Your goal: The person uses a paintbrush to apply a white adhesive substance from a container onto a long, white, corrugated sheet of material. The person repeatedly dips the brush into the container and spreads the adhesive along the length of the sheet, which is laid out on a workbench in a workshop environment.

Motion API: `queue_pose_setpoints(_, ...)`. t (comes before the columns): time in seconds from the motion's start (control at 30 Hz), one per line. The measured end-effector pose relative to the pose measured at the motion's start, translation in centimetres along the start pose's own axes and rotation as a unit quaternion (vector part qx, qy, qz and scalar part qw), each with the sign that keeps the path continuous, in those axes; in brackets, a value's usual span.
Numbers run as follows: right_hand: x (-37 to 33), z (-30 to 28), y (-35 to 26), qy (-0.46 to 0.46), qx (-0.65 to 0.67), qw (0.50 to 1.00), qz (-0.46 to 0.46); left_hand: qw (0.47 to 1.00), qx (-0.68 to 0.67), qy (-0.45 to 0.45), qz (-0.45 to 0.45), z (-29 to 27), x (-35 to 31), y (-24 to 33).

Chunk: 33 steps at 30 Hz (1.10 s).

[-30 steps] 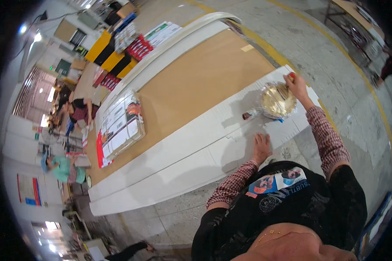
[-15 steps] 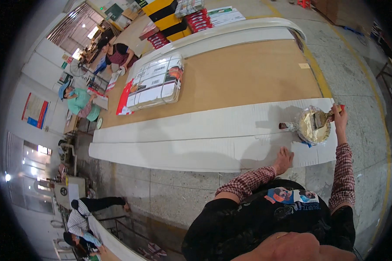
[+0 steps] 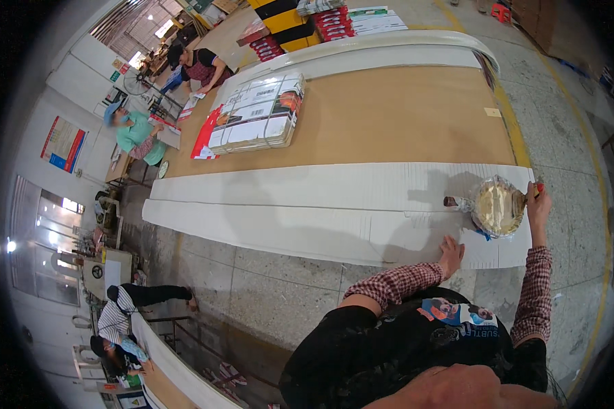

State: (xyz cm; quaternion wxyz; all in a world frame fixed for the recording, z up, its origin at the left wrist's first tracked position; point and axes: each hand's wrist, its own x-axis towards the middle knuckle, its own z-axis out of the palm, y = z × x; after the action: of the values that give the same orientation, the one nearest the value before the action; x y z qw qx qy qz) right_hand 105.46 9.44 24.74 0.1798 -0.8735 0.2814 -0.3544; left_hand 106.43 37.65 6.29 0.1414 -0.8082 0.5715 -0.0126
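Note:
A round pan (image 3: pixel 499 208), wrapped in clear plastic and filled with cream-yellow paste, sits near the right end of the white corrugated sheets (image 3: pixel 307 221). Its dark-ended handle (image 3: pixel 450 202) points left. My right hand (image 3: pixel 539 208) is closed around a brush (image 3: pixel 539 189) with a red handle end, at the pan's right rim. Most of the brush is hidden by the hand and rim, and its bristles are hard to make out. Left of the pan, my left hand (image 3: pixel 451 255) rests on the sheet near its front edge, fingers stretched out and holding nothing.
Brown board (image 3: pixel 402 116) covers the table beyond the sheets, carrying a strapped stack of printed cardboard (image 3: pixel 259 112). Two people (image 3: pixel 140 136) work at the far left; others (image 3: pixel 126 313) are at lower left. A rolled white sheet edge (image 3: pixel 396 44) borders the back.
My right hand has drawn the brush from over the paste to the pan's right rim. My left hand stays on the sheet. The whole view has shifted slightly.

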Motion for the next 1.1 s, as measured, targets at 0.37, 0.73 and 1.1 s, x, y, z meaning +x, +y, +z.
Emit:
queue_pose_setpoints(0.37,-1.1,2.4,-5.4,-0.101,0.068,0.991,-0.061,0.998,0.007,0.045,-0.038,1.4,-0.8,0.3)
queue_pose_setpoints(0.73,-0.5,-1.1,-5.4,-0.009,0.291,0.935,0.204,0.994,0.061,0.088,-0.019,2.0,-0.8,2.1)
queue_pose_setpoints(1.1,-19.6,-16.1,-4.0,0.190,0.661,0.666,0.289,0.998,0.031,-0.030,0.046,-1.9,-2.6,4.5)
